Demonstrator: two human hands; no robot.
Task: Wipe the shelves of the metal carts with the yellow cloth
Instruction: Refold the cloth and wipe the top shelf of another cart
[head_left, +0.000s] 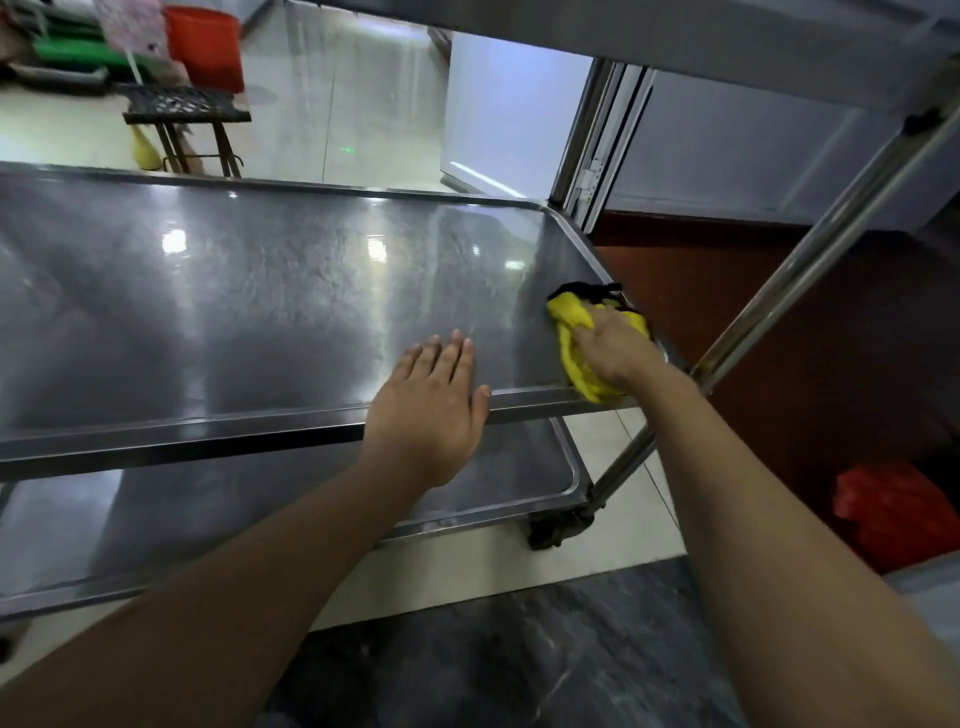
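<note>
The metal cart's middle shelf fills the left and centre of the head view, shiny and reflective. My right hand grips the bunched yellow cloth with a black edge at the shelf's near right corner, pressed against the raised rim. My left hand lies flat with straight fingers on the shelf's front edge, holding nothing. A lower shelf shows beneath, and the underside of the top shelf spans the upper right.
A slanted metal cart post runs down the right side to a black caster. A black stool, a red bucket and green items stand at the far left. A red bag lies on the floor at right.
</note>
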